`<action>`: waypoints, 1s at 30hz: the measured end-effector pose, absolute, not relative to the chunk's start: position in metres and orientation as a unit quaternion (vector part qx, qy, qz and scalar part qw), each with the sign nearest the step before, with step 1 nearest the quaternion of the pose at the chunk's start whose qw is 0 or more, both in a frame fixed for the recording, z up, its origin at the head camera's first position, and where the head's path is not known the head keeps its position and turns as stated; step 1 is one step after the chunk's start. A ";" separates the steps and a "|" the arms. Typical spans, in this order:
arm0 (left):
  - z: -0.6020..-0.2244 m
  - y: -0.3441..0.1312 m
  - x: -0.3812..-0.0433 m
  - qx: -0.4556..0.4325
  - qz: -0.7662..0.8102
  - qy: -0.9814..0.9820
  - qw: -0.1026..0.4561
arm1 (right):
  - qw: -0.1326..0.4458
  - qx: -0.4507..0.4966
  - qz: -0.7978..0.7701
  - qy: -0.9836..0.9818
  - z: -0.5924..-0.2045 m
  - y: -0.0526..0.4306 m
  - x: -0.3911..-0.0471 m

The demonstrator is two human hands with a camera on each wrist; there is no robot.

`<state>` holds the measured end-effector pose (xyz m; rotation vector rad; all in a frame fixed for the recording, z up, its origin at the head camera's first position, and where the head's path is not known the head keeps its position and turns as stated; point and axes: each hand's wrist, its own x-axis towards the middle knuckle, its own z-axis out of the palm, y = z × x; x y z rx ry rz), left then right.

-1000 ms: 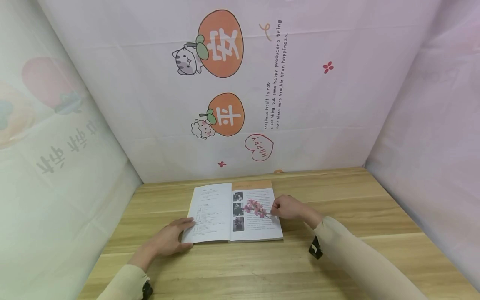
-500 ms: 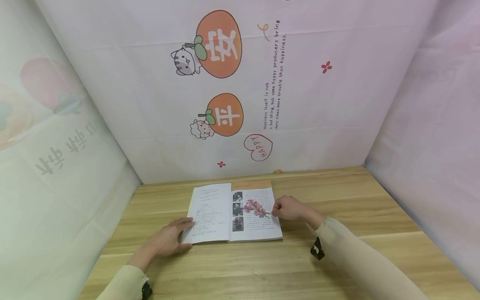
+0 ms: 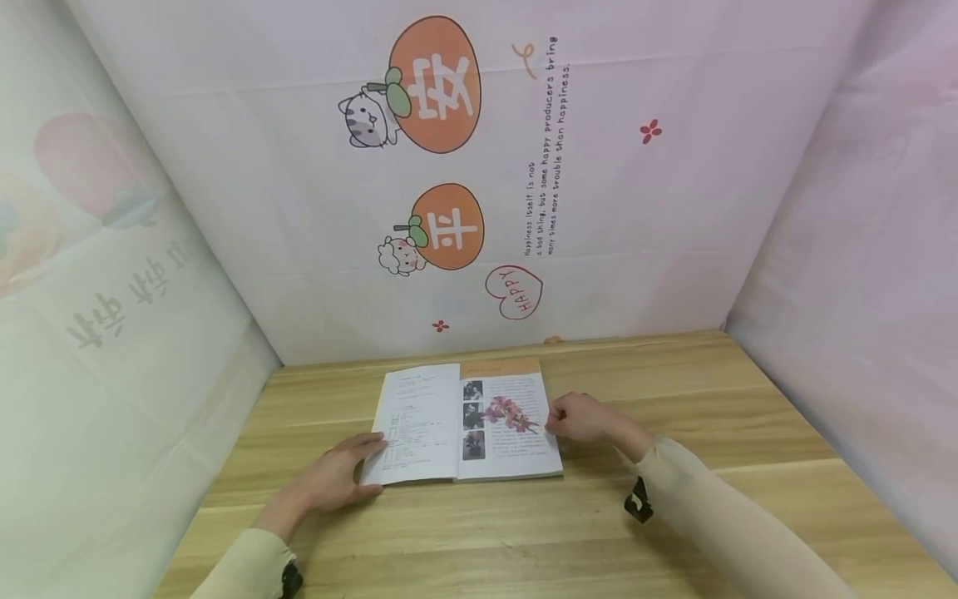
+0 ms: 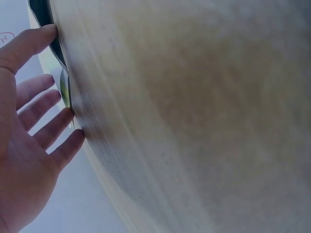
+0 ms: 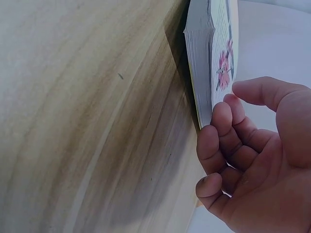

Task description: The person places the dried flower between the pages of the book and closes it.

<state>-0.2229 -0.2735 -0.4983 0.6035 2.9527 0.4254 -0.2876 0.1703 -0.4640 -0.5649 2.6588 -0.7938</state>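
Note:
An open book lies on the table with its pages up. A flat sprig of pink flowers rests on the right-hand page, its thin stem pointing right. My left hand is at the book's left side, fingertips on the left page and thumb at the near corner. In the left wrist view, the left hand's fingers spread along the cover's edge. Beside the right edge is my right hand, just past the stem's end. In the right wrist view, its fingers curl loosely with nothing between them and the thumb.
The wooden table meets a white printed cloth at the back, with cloth walls at left and right. A black strap end hangs below the right sleeve, and another dark piece shows by the left sleeve.
My right hand has let go of the sprig's stem and drawn slightly right. The sprig stays on the right page, and my left hand keeps its place on the book.

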 end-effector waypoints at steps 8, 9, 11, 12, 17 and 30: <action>-0.498 -0.273 -0.223 0.198 0.137 0.969 0.050 | 0.160 -0.179 -0.269 0.933 -0.461 0.172 -0.281; -0.498 -0.273 -0.223 0.198 0.138 0.969 0.049 | 0.160 -0.177 -0.268 0.934 -0.461 0.172 -0.280; -0.498 -0.273 -0.222 0.198 0.137 0.969 0.047 | 0.158 -0.174 -0.265 0.935 -0.463 0.173 -0.279; -0.498 -0.273 -0.222 0.197 0.138 0.969 0.047 | 0.158 -0.172 -0.264 0.936 -0.463 0.173 -0.278; -0.497 -0.272 -0.222 0.196 0.139 0.970 0.042 | 0.145 -0.185 -0.249 0.940 -0.465 0.176 -0.273; -0.498 -0.275 -0.223 0.203 0.126 0.970 0.036 | 0.136 -0.185 -0.245 0.942 -0.471 0.179 -0.263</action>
